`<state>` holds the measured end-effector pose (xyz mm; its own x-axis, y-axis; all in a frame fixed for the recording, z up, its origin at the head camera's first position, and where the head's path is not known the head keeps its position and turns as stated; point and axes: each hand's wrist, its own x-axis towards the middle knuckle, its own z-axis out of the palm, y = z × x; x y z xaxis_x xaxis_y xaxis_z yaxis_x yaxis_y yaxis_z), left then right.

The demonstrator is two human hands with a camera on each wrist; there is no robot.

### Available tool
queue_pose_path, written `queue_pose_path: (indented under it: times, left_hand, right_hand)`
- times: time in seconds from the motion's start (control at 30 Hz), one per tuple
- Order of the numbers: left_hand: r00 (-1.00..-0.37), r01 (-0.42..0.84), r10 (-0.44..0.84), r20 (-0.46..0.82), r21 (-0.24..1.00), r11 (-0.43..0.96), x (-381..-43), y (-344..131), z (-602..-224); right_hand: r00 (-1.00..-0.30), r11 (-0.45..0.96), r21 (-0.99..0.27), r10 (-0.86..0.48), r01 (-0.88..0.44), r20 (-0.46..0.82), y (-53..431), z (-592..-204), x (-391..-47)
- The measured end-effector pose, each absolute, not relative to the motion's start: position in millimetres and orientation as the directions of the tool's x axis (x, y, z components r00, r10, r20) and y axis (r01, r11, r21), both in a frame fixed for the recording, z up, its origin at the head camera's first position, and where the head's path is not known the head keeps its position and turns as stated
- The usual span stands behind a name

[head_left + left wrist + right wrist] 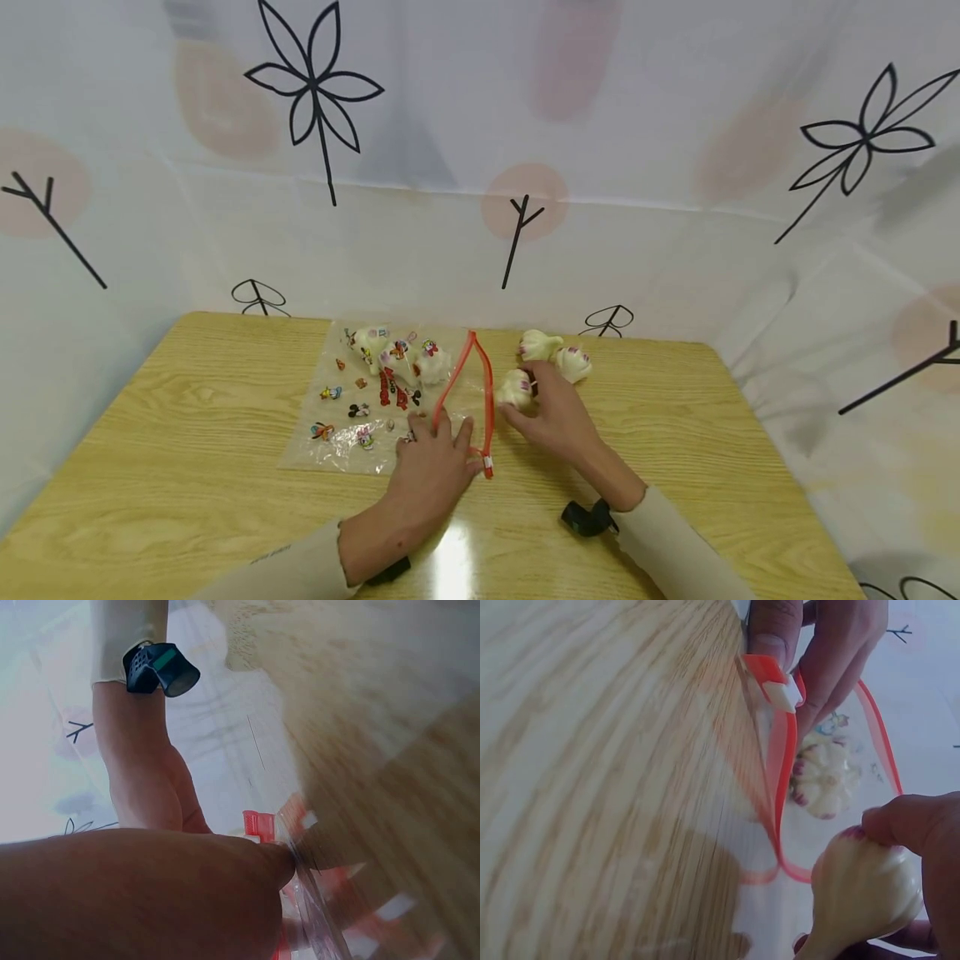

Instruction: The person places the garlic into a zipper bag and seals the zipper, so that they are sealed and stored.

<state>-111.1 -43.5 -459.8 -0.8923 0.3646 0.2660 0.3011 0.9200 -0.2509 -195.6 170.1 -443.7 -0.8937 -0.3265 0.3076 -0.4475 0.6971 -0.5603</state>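
A clear zip bag (303, 450) with cartoon prints and a red zip edge (490, 408) lies on the table, its mouth parted toward the right. Several garlic bulbs (432, 364) are inside it, near the far side. My left hand (437, 465) rests on the bag's near side by the mouth, fingers spread, thumb by the zip's white slider (781, 694). Between thumb and fingers my right hand (557, 417) holds a garlic bulb (866, 889) just right of the opening. Behind that hand lie two more bulbs, one pale (537, 344) and one purple-streaked (573, 363).
The wood-grain table (187, 500) ends at a patterned cloth backdrop (420, 250), which also stands at both sides. A dark wrist-worn device (587, 518) sits by the right sleeve.
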Motion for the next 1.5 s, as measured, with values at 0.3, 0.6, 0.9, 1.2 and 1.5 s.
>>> queue_pose_path:
  times: [0.3, 0.6, 0.9, 1.2, 1.5]
  left_hand:
    - [-0.899, 0.29, 0.352, 0.259, -0.249, 0.924, -110.7, -43.5, -458.3]
    - [-0.891, 0.28, 0.349, 0.291, -0.255, 0.926, -109.5, -43.4, -459.3]
    - [-0.889, 0.285, 0.357, 0.286, -0.264, 0.921, -110.9, -44.1, -460.9]
    - [-0.901, 0.305, 0.356, 0.249, -0.222, 0.926, -110.4, -44.3, -459.9]
    - [-0.892, 0.301, 0.357, 0.278, -0.225, 0.927, -112.4, -43.1, -460.9]
  right_hand:
    - [-0.904, 0.696, -0.577, -0.334, -0.427, 0.266, 156.9, -442.5, -199.5]
    - [-0.901, 0.689, -0.581, -0.351, -0.434, 0.256, 141.3, -443.6, -203.4]
    - [-0.921, 0.714, -0.582, -0.316, -0.389, 0.228, 127.0, -444.1, -207.1]
    - [-0.91, 0.719, -0.558, -0.341, -0.414, 0.236, 114.6, -445.6, -212.2]
    - [-0.919, 0.715, -0.577, -0.318, -0.395, 0.235, 106.0, -445.1, -215.6]
